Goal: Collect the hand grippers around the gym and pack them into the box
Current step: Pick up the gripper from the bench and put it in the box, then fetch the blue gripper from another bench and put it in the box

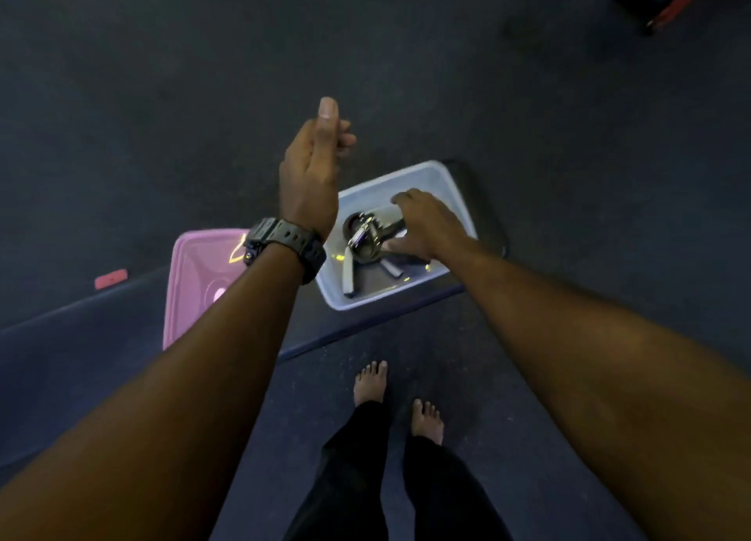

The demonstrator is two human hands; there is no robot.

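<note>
In the clear plastic box (410,174) on the padded bench (81,345): hand grippers (361,239), steel coils bunched, handles splayed. Right hand (426,225) over them, fingers (400,199) spread, grasp unclear. Left hand (311,174) raised, loosely curled, empty. Pink lid (191,280) beside. Advice: settle handles flat, coils nested, before withdrawing.

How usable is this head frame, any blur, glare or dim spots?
Head view: dim overall, floor nearly black; right hand motion-blurred over the box, hand grippers soft; yellow glints on the pink lid and box bottom; wide-angle stretch on both forearms.
</note>
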